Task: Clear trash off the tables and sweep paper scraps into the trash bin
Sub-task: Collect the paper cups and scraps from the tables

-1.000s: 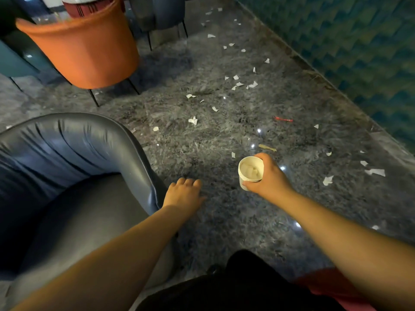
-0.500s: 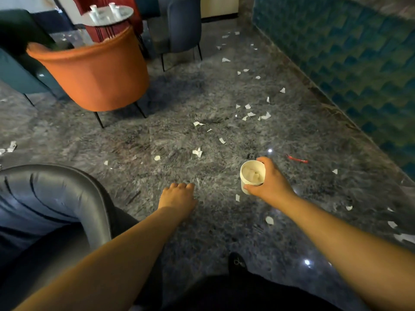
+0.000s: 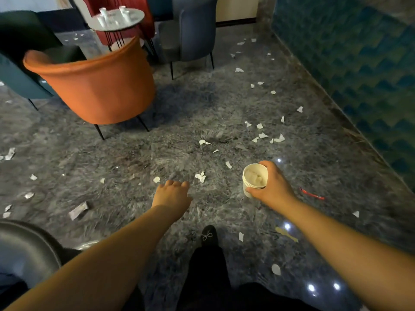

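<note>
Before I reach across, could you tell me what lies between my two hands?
Head view: only bare floor between left hand and paper cups held by right hand.

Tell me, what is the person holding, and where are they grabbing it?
The right hand holds a stack of white paper cups, grip around the side near the rim. The left hand holds nothing.

Dim indoor light; ceiling-lamp glints on glossy floor (image 3: pixel 287 226) (lower right); edges bowed, slight blur.

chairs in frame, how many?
4, others may be out of view: orange chair centre-left; blue-grey chair at the back by the round table; dark teal chair at far left; grey chair at bottom left, partly cropped.
</note>
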A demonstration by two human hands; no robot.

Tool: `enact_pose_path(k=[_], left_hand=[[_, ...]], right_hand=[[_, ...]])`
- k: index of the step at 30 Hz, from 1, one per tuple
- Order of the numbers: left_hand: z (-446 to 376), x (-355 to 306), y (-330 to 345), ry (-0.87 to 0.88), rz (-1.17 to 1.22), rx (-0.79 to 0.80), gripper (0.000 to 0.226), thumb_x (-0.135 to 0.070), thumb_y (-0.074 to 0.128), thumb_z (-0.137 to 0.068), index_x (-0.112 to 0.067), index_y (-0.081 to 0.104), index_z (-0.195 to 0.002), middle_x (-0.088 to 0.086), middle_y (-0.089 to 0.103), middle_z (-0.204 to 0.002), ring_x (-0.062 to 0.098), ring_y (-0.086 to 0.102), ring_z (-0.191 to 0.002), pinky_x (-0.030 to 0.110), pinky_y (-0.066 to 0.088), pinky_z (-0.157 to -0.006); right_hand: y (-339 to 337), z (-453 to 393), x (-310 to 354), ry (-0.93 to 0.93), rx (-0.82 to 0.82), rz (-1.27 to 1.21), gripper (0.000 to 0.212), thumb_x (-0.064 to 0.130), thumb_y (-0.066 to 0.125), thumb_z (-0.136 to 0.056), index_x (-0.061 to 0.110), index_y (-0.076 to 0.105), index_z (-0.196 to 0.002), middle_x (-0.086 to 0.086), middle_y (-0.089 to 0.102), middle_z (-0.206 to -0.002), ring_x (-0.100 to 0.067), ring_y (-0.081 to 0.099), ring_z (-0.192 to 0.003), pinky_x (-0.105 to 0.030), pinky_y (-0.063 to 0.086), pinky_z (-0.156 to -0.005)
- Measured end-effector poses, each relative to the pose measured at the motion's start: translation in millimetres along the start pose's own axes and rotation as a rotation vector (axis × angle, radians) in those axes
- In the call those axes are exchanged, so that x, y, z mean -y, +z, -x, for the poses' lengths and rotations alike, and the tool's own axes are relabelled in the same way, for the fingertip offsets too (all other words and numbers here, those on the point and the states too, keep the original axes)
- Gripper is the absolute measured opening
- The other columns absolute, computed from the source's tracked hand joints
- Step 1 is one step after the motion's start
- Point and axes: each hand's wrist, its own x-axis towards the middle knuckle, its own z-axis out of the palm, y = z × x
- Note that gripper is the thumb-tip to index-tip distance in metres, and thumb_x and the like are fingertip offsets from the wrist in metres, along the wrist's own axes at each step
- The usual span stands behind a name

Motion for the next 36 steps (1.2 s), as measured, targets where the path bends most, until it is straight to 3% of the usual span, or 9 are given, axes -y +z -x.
enact_pose_path(k=[18,25,29,36], left_hand=[[-311,67,-124,-0.036,0.092,-0.014,0.054,-0.048,0.046,-0.098,-0.022,0.038,-0.145,0.003,0.04,-0.149,0.027,0.035,-0.137,0.041,0.033,-0.109],[-434,80,-172,-0.093,0.105,-0.04,0.055,-0.047,0.046,-0.098,-0.023,0.037,-0.146,0.002,0.036,-0.152,0.026,0.032,-0.139,0.04,0.03,-0.111],[-499,85,-213,-0.134,0.113,-0.026,0.055,-0.047,0.044,-0.098,-0.022,0.036,-0.146,0.001,0.038,-0.151,0.025,0.034,-0.139,0.041,0.029,-0.111],[-580,107,-256,-0.186,0.155,-0.045,0.054,-0.047,0.044,-0.099,-0.022,0.036,-0.146,0.0,0.041,-0.15,0.022,0.035,-0.139,0.039,0.03,-0.111]], right_hand=[[8,-339,63,0.022,0.044,-0.018,0.074,0.026,0.084,-0.067,0.02,0.041,-0.127,-0.001,0.047,-0.127,-0.017,0.048,-0.108,-0.024,0.038,-0.08],[8,-499,79,-0.044,0.112,-0.021,0.075,0.024,0.083,-0.068,0.019,0.041,-0.13,-0.002,0.049,-0.127,-0.016,0.048,-0.104,-0.025,0.038,-0.08],[-6,-592,94,-0.065,0.146,0.019,0.08,0.028,0.083,-0.069,0.02,0.038,-0.135,-0.002,0.048,-0.132,-0.022,0.051,-0.112,-0.026,0.04,-0.081],[-9,-712,131,-0.145,0.197,0.028,0.078,0.026,0.083,-0.069,0.018,0.039,-0.132,-0.003,0.047,-0.13,-0.017,0.049,-0.107,-0.023,0.036,-0.079]])
